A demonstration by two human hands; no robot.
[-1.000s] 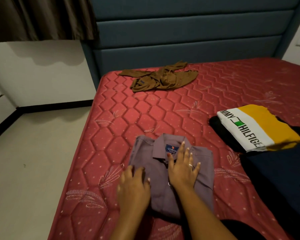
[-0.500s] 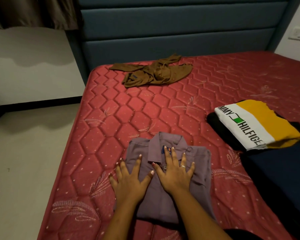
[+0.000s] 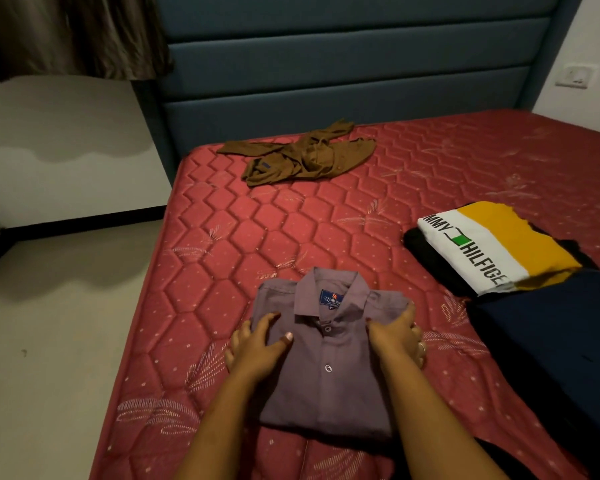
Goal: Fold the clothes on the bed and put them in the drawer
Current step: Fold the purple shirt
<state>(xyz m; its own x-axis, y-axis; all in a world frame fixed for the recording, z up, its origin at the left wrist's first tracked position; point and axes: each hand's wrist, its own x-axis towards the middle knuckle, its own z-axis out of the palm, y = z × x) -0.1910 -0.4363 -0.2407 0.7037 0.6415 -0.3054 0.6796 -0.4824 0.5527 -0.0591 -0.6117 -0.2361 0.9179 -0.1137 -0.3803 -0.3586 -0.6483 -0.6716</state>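
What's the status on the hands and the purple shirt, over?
Folded purple shirt gripped at its sides by left hand and right hand. Unfolded brown shirt lies farther up the bed. Nothing on top of the purple shirt.

A blue padded headboard [image 3: 343, 74] backs the red quilted mattress [image 3: 291, 230]; a brown curtain [image 3: 66, 32] hangs left.

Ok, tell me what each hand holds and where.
Both hold the folded purple shirt: the left hand grips its left edge, thumb on top; the right hand grips its right edge.
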